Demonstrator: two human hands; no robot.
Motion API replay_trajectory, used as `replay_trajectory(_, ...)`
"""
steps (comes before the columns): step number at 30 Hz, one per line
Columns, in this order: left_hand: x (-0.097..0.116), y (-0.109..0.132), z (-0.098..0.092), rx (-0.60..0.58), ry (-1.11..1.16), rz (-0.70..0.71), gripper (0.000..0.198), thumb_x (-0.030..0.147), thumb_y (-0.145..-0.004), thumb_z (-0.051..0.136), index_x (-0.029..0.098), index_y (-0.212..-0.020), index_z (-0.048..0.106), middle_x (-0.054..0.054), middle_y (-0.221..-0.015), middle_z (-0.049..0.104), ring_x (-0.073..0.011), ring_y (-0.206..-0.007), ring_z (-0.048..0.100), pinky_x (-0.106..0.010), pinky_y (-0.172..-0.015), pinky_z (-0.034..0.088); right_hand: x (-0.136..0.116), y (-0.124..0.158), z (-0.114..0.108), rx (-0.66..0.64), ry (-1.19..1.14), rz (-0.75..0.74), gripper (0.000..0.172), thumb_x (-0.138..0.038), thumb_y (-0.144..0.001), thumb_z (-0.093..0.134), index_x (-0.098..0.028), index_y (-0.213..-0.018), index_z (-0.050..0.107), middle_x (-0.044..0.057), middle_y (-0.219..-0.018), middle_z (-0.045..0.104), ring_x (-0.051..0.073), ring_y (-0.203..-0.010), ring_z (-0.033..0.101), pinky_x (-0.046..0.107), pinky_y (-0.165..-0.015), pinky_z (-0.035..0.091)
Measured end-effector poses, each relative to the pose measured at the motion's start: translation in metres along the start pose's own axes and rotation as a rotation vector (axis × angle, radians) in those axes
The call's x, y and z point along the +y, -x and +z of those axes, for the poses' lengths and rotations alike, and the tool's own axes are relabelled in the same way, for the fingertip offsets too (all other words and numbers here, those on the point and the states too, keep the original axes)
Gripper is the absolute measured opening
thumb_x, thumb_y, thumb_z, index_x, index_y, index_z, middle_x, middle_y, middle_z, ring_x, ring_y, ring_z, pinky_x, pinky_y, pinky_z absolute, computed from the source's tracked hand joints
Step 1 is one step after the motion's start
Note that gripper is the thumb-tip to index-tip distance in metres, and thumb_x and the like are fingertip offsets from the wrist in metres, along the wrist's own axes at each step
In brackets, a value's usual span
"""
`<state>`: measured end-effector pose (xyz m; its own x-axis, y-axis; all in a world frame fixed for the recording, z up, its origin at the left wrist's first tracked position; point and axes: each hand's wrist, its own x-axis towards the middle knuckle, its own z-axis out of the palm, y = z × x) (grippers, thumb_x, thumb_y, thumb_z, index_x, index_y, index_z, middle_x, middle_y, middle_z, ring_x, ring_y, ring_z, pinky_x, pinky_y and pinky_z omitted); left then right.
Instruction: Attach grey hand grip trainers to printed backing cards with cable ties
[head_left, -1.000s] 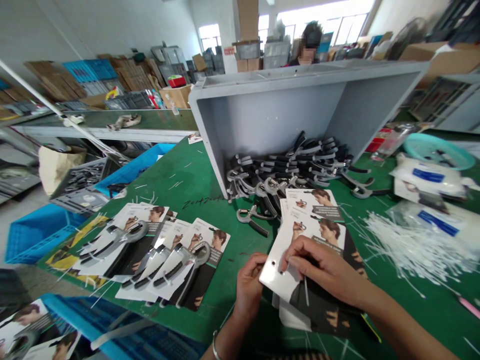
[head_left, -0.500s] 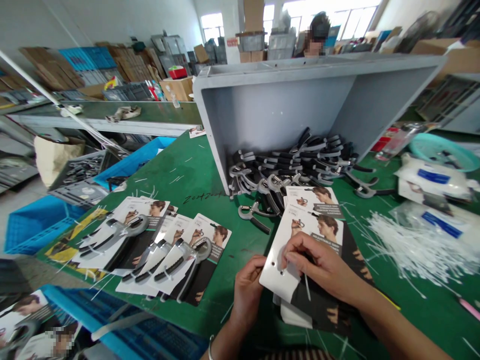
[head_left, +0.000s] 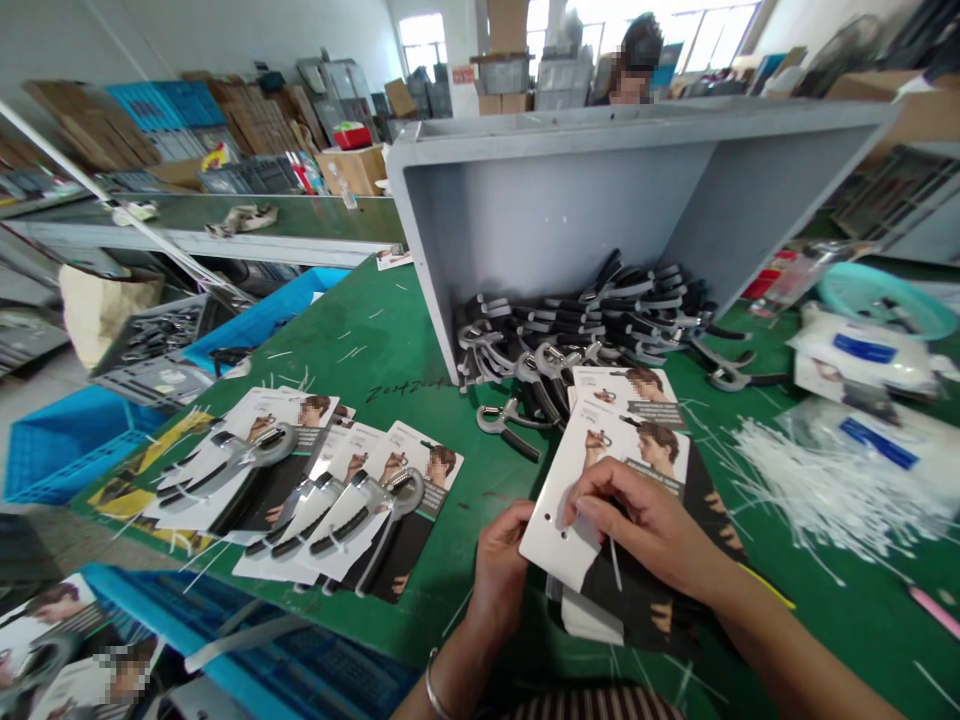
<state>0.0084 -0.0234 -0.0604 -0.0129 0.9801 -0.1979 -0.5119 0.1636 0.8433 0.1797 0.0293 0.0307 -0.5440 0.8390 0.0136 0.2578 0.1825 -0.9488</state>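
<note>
My left hand (head_left: 499,570) grips the left edge of a printed packaging card (head_left: 561,490), its fingertips hidden behind it. The card is tilted over a stack of similar cards (head_left: 592,618) and has small punched holes near its lower left corner. Over those holes my right hand (head_left: 649,525) is closed in a pinch on a white cable tie (head_left: 616,568), whose tail hangs below the fingers. To the left, several cards carry grey and black hand grip strengtheners (head_left: 367,500). One loose grip strengthener (head_left: 510,425) lies just beyond the stack.
A grey crate (head_left: 555,210) tipped on its side spills grip strengtheners (head_left: 592,320) toward me. White cable ties (head_left: 802,490) are heaped at right, near plastic bags (head_left: 847,340) and a turquoise basin (head_left: 885,300). Blue crates (head_left: 225,640) stand at lower left. A person (head_left: 636,60) is behind the crate.
My hands and the card stay in almost the same place. The right fingers have shifted slightly over the holes, and the view has moved a little.
</note>
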Motion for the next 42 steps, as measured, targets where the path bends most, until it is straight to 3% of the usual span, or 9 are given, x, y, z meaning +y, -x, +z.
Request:
replay_trajectory(6,0.001,0.004,-0.008,0.047,0.037,-0.036,0.008,0.02,-0.078,0.071,0.016,-0.083,0.076,-0.002,-0.083,0.066,-0.0128,-0.074,0.055,-0.022,-0.068,0.043,-0.001,-0.001,0.0,-0.026,0.006,0.005,0.022,-0.038,-0.101,0.049,-0.02,-0.099,0.061,0.005,-0.091,0.069,0.014,-0.071,0.057,0.028,-0.066,0.045)
replay_trajectory(11,0.003,-0.002,-0.003,-0.012,0.068,-0.049,0.011,0.016,-0.07,0.075,0.017,-0.081,0.075,0.001,-0.079,0.064,-0.0124,-0.071,0.054,-0.022,-0.067,0.044,0.001,-0.001,0.001,0.026,-0.03,-0.005,0.017,-0.035,-0.101,0.051,-0.021,-0.099,0.061,0.004,-0.091,0.069,0.013,-0.069,0.057,0.027,-0.064,0.045)
replay_trajectory(17,0.014,-0.007,0.003,-0.062,0.0,0.118,0.006,0.017,-0.075,0.076,0.018,-0.08,0.075,0.0,-0.081,0.061,-0.0131,-0.074,0.055,-0.022,-0.068,0.045,0.003,0.005,0.005,0.165,-0.135,-0.099,0.008,-0.027,-0.1,0.053,-0.023,-0.1,0.059,0.003,-0.09,0.069,0.012,-0.064,0.055,0.027,-0.062,0.045)
replay_trajectory(23,0.064,-0.013,0.04,-0.193,-0.37,0.466,0.014,0.017,-0.087,0.068,0.021,-0.095,0.078,-0.004,-0.085,0.067,-0.0156,-0.081,0.062,-0.025,-0.073,0.048,-0.019,0.022,0.007,0.472,-0.208,-0.218,0.005,-0.022,-0.099,0.053,-0.026,-0.102,0.054,0.002,-0.084,0.066,0.013,-0.06,0.053,0.027,-0.054,0.044)
replay_trajectory(26,0.089,-0.013,0.067,-0.327,-0.551,0.684,0.023,0.014,-0.089,0.065,0.021,-0.108,0.074,-0.005,-0.088,0.07,-0.016,-0.082,0.064,-0.027,-0.074,0.05,-0.03,0.036,0.0,0.598,-0.133,-0.203,0.011,-0.022,-0.098,0.055,-0.027,-0.107,0.055,0.002,-0.08,0.063,0.014,-0.06,0.054,0.027,-0.052,0.045)
replay_trajectory(29,0.099,-0.013,0.092,-0.426,-0.692,0.862,0.021,0.013,-0.09,0.062,0.019,-0.109,0.07,-0.006,-0.087,0.072,-0.0179,-0.082,0.065,-0.031,-0.075,0.05,-0.033,0.05,-0.011,0.721,-0.094,-0.159,0.012,-0.026,-0.098,0.055,-0.028,-0.11,0.056,0.002,-0.078,0.06,0.015,-0.06,0.054,0.027,-0.053,0.046)
replay_trajectory(31,0.097,-0.013,0.108,-0.447,-0.756,0.892,0.015,0.016,-0.092,0.061,0.018,-0.104,0.069,-0.006,-0.085,0.071,-0.019,-0.082,0.064,-0.033,-0.075,0.049,-0.029,0.058,-0.016,0.779,-0.107,-0.129,0.01,-0.029,-0.097,0.055,-0.029,-0.108,0.056,0.001,-0.076,0.057,0.016,-0.061,0.053,0.028,-0.054,0.047)
replay_trajectory(35,0.086,-0.012,0.126,-0.528,-0.737,0.811,0.013,0.018,-0.093,0.059,0.019,-0.102,0.069,-0.007,-0.087,0.07,-0.0196,-0.084,0.064,-0.033,-0.075,0.05,-0.019,0.074,-0.021,0.874,-0.187,-0.065,0.01,-0.035,-0.095,0.059,-0.028,-0.101,0.054,0.0,-0.076,0.054,0.015,-0.061,0.053,0.027,-0.055,0.046)
replay_trajectory(42,0.078,0.002,0.125,-0.673,-0.909,0.889,0.03,0.017,-0.093,0.054,0.02,-0.121,0.065,-0.01,-0.098,0.067,-0.0204,-0.086,0.063,-0.033,-0.075,0.053,-0.011,0.098,-0.015,0.889,-0.331,0.008,0.017,-0.039,-0.091,0.063,-0.027,-0.096,0.053,0.001,-0.078,0.056,0.015,-0.064,0.054,0.026,-0.054,0.044)
